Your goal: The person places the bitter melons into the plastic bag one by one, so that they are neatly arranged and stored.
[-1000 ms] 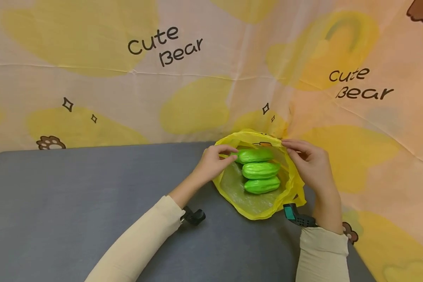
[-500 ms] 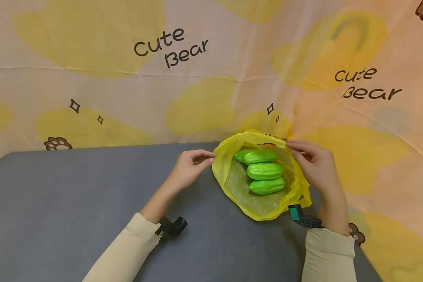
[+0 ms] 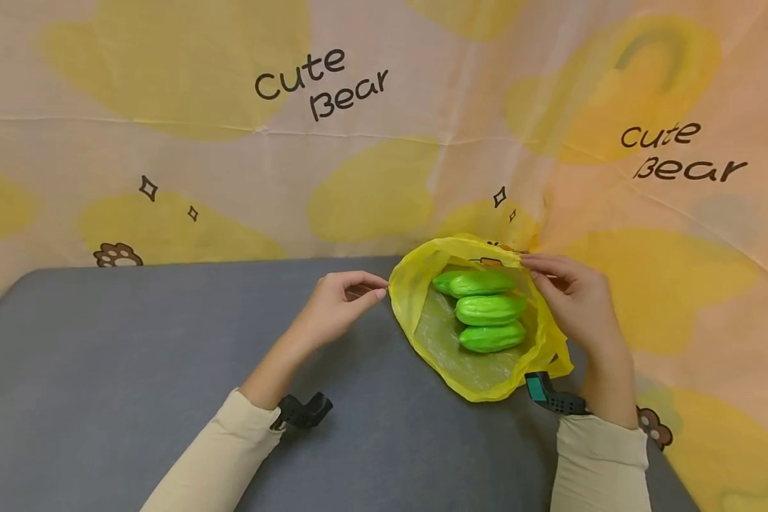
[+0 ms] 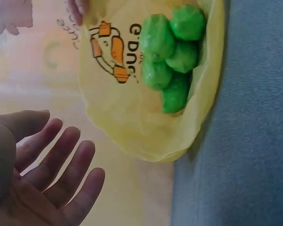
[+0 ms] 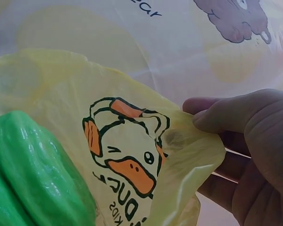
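A yellow plastic bag [image 3: 414,281] with a printed duck stands on the table, its mouth spread wide. Several glossy green, ridged, cucumber-like vegetables [image 3: 490,310] lie inside it, stacked side by side. My right hand [image 3: 576,306] pinches the bag's far right rim between thumb and fingers, which shows plainly in the right wrist view beside the duck print [image 5: 127,160]. To the left of the bag, my left hand [image 3: 333,309] holds nothing. Its fingers are relaxed and spread in the left wrist view, with a gap between the fingertips [image 4: 87,148] and the bag.
The bag sits on a grey table [image 3: 166,370] near its back right corner. A patterned cloth [image 3: 358,185] hangs behind and along the right side. Dark wrist devices [image 3: 304,411] stick out from both of my sleeves.
My left hand has let go of the end of the top green vegetable and drawn back leftward out of the bag. My right hand stays on the rim; the head view has shifted slightly.
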`<state>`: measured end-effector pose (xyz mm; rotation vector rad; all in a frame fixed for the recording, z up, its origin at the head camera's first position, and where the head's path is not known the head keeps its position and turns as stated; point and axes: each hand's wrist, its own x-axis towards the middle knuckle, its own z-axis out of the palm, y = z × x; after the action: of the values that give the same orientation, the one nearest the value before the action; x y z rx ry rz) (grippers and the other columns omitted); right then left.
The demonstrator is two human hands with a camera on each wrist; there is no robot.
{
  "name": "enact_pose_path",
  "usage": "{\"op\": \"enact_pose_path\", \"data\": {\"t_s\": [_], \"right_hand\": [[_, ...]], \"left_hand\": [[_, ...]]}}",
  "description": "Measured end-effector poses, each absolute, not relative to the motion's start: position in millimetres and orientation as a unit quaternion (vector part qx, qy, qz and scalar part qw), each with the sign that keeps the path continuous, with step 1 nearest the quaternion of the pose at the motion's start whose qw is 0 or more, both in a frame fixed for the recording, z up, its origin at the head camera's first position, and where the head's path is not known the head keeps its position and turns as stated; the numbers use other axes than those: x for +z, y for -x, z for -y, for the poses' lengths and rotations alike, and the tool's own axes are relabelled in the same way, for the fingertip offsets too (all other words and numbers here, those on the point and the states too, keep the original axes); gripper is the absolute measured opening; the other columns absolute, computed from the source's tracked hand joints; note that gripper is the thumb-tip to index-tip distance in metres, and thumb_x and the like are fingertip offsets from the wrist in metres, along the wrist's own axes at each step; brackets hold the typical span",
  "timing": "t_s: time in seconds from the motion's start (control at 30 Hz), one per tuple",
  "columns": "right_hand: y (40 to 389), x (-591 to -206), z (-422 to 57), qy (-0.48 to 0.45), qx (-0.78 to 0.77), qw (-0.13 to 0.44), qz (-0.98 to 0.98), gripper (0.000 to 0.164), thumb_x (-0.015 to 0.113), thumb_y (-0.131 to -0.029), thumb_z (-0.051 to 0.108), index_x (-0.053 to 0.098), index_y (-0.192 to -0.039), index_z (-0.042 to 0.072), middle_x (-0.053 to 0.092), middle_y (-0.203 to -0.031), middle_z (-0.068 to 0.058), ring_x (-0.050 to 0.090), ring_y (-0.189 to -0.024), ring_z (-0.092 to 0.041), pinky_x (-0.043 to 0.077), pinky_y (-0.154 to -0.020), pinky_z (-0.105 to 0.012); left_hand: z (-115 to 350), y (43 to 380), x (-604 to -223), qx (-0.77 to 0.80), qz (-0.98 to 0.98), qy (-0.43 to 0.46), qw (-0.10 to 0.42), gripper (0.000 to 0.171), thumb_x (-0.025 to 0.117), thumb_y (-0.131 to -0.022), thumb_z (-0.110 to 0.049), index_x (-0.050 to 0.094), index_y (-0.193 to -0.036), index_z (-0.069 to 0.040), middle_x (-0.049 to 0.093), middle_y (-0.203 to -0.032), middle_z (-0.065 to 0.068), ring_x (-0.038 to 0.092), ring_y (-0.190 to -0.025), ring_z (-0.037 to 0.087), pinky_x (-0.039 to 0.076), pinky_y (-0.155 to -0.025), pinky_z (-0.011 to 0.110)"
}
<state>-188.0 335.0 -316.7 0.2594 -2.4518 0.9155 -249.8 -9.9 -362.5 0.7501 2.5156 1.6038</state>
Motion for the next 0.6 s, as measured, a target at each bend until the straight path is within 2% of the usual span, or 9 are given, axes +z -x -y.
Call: {"op": "enact_pose_path", "data": {"t_s": [0.2,0.6], "right_hand": [[187.6,-317.7,-331.1,-0.098,0.330,0.244,0.906,0.024,0.060,-0.099,0.003,0.075,-0.118,0.001,0.071,-0.124,-0.020,0.049,-0.105,0.027,0.044,-0.080,0.003],[187.5,-315.3,-326.8,-0.107,0.306,0.247,0.913,0.024,0.061,-0.098,0.002,0.075,-0.117,0.003,0.072,-0.123,-0.018,0.044,-0.109,0.029,0.042,-0.082,0.003]], "left_hand": [[17.4,252.7,-361.0,0.526,-0.816,-0.238,0.028,0.018,0.067,-0.098,-0.025,0.076,-0.113,-0.020,0.077,-0.111,0.000,0.073,-0.098,0.020,0.059,-0.085,0.039],[29.0,255.2,-352.4,0.525,-0.818,-0.234,0.037,0.020,0.067,-0.099,-0.027,0.075,-0.116,-0.021,0.076,-0.114,-0.001,0.072,-0.104,0.022,0.057,-0.090,0.042]]}}
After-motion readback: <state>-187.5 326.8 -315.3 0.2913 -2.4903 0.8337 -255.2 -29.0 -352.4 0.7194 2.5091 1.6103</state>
